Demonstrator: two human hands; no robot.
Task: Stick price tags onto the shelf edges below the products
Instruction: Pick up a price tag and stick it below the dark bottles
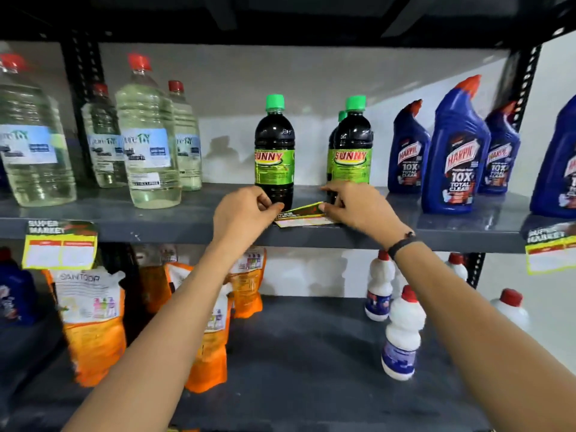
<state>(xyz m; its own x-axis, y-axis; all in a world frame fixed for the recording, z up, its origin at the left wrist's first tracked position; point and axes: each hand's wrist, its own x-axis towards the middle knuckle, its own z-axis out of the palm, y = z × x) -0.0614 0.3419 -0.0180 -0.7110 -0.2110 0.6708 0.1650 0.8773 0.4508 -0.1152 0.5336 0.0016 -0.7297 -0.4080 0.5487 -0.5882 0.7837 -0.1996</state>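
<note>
A yellow-bordered price tag (300, 216) lies nearly flat on the front lip of the grey middle shelf (174, 226), between two dark Sunny bottles (275, 151) with green caps. My left hand (246, 215) pinches the tag's left end. Its right end is held by my right hand (358, 207), which wears a dark wristband. One price tag (59, 244) hangs from the shelf edge at the left below the clear bottles, and another price tag (551, 249) hangs at the far right below the blue bottles.
Clear bottles with red caps (146, 135) stand on the left of the shelf and blue Harpic bottles (455, 148) on the right. On the lower shelf are orange refill pouches (93, 322) and white bottles with red caps (402, 335). Black slotted uprights frame the rack.
</note>
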